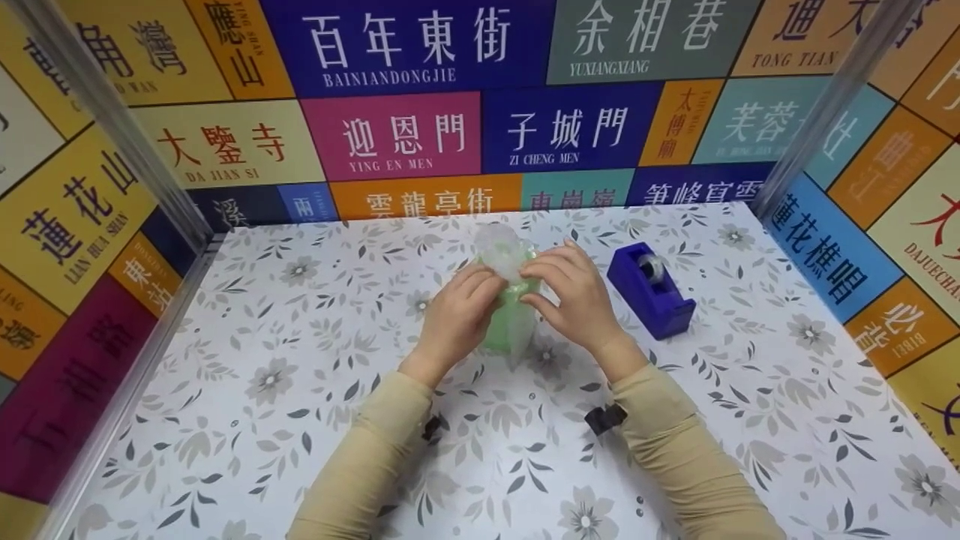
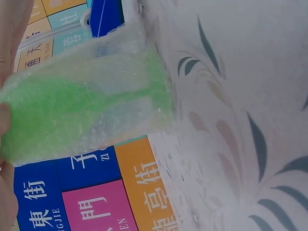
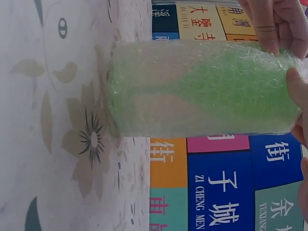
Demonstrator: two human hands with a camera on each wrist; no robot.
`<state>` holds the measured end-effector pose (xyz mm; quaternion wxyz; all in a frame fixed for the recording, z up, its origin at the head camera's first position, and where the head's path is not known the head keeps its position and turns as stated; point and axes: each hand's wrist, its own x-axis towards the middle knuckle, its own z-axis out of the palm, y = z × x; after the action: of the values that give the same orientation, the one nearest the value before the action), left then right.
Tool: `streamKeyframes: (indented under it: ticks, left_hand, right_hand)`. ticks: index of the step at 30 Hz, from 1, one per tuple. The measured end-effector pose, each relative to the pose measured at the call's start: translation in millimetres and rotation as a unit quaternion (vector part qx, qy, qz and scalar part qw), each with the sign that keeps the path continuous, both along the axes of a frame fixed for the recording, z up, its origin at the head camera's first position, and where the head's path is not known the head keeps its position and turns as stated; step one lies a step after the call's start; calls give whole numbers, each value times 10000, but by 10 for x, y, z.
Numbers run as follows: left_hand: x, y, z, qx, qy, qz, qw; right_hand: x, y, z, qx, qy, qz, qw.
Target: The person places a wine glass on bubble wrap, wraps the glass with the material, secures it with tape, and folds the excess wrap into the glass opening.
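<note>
A green stemmed glass (image 2: 53,106), seen through bubble wrap (image 3: 154,113), stands upright on the table in front of me. Its bowl is toward the top; the stem and foot show faintly lower down in both wrist views. My left hand (image 1: 463,304) pinches the wrap at the upper left side, fingers curled. On the upper right, my right hand (image 1: 574,300) holds the wrap's top part between thumb and fingers. Loose wrap bunches above the rim, between the hands. The glass's rim is hidden by wrap and fingers.
A blue tape dispenser (image 1: 652,296) with a roll of clear tape (image 1: 651,268) stands to the right of my right hand. The table (image 1: 247,442) has a white leaf-and-flower cover. Panels of coloured signs (image 1: 405,135) border its back and sides.
</note>
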<state>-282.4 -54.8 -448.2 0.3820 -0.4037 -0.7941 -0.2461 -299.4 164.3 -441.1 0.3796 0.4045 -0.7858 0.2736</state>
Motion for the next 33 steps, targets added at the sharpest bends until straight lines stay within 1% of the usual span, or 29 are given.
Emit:
streamKeyframes:
  ticks: [4,7,10,16,20,27,33]
  left_hand:
    - [30,-8,23,5,148,169,9997]
    - [47,-9,46,-106,314,310,9990]
    - [55,-7,65,-259,403,305,9984]
    - [65,4,93,-700,265,282,9968]
    - [58,14,107,-872,192,296,9956]
    - [43,53,169,-1091,142,432,9930]
    - [53,94,251,-1285,-67,624,9897]
  right_hand:
    - [0,0,43,57,12,4,10000]
    - [6,-2,56,145,29,-6,9999]
    - [19,-8,63,224,10,17,9997]
    - [46,12,53,209,-77,105,9997]
    - [60,28,29,201,-182,179,9995]
    - [70,34,-6,22,-267,307,9992]
    - [77,40,-4,-147,-367,265,9989]
